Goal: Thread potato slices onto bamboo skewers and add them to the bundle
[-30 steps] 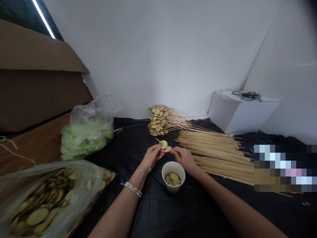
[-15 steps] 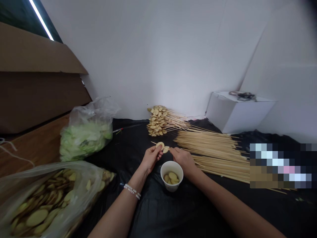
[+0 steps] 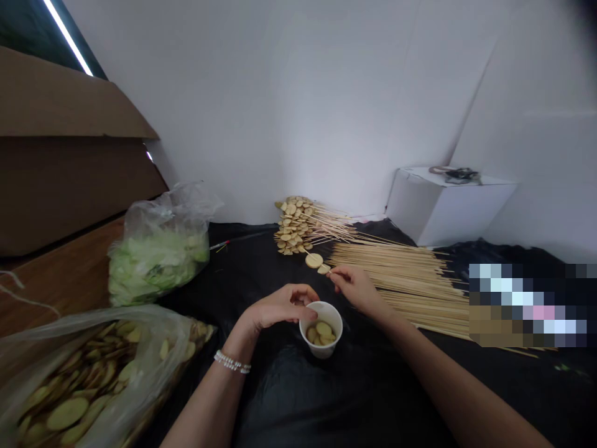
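A skewer (image 3: 306, 251) is gripped near its lower visible end between the thumb and fingers of the right hand (image 3: 355, 288). Two round slices (image 3: 314, 261) are threaded on it, and it is held tilted above the black sheet (image 3: 280, 398), beyond the cup and near the loose sticks (image 3: 392, 264). The left hand (image 3: 285, 305) is placed at the left rim of the white cup (image 3: 321, 353); its fingers are loosely bent, its thumb is extended over the rim, and nothing is seen grasped in it. Whether the cup is touched cannot be told. Several cut slices (image 3: 323, 331) are contained in the cup, which is stood upright on the sheet. A bracelet (image 3: 232, 363) is worn on the left wrist.

Behind the skewer, a pile of loaded skewers (image 3: 293, 225) is laid close to the wall (image 3: 303, 106). At the left, more slices are held in an open plastic bag (image 3: 153, 336), and pale green leaves are held in a second bag (image 3: 186, 198). A white box (image 3: 417, 208) is positioned at the right rear.
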Available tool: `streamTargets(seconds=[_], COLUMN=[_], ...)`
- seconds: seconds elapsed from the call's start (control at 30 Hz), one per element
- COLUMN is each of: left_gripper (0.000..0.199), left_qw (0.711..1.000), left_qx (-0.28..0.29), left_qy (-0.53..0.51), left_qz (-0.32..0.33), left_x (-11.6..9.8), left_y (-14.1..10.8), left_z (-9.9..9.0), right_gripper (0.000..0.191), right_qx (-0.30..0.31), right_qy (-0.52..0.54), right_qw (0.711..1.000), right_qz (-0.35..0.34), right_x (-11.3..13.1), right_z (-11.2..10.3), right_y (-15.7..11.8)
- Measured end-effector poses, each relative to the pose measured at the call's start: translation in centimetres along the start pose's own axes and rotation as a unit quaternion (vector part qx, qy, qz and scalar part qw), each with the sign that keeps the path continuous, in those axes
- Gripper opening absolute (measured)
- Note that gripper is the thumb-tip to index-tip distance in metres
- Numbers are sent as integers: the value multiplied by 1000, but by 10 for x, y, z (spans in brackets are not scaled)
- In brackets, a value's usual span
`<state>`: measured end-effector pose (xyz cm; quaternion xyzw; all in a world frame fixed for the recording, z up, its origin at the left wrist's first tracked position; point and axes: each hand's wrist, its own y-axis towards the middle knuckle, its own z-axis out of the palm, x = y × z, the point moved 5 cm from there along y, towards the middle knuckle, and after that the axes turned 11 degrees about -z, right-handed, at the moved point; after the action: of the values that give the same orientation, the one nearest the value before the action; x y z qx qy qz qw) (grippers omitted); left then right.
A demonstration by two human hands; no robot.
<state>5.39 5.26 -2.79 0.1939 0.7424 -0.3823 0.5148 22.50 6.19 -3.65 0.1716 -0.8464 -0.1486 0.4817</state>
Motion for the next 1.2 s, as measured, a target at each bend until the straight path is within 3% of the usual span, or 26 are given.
streamTargets(seconds=[0.07, 0.13, 0.27, 0.37, 0.47, 0.67, 0.83, 0.97, 1.07, 1.2], left_gripper=[27, 21, 14, 11, 10, 9, 11, 13, 7, 11], left_qw=[999, 987, 903, 853, 832, 817, 836, 843, 838, 826], left_qx=[-43, -138, -371, -452, -483, -511, -489, -490, -489, -456], left_qy=[17, 16, 30, 84, 106, 59, 68, 37, 71, 192], left_qz=[25, 83, 216, 247, 253, 260, 241, 217, 233, 269], left_x=[-6, -12, -20, -20, -19, -18, -18, -14, -15, -18], left_y=[0, 0, -6, -9, -11, -12, -9, -9, -10, -7], left_z=[-2, -9, -22, -21, -17, -8, 5, 5, 5, 10], right_gripper=[24, 30, 43, 51, 53, 53, 41, 37, 37, 38], right_qx=[2, -6, -43, -60, -70, -77, 3, 47, 42, -11], right_qy=[55, 95, 149, 181, 178, 226, 411, 477, 474, 409], right_qw=[998, 993, 984, 976, 974, 958, 892, 850, 852, 893], right_qz=[32, 65, 88, 105, 122, 161, 188, 217, 217, 188], right_x=[-2, -5, -11, -15, -17, -16, -11, -11, -11, -9], right_z=[3, 6, 8, 10, 11, 14, 28, 32, 28, 17], right_y=[-1, -2, -4, -5, -6, -10, -11, -12, -11, -8])
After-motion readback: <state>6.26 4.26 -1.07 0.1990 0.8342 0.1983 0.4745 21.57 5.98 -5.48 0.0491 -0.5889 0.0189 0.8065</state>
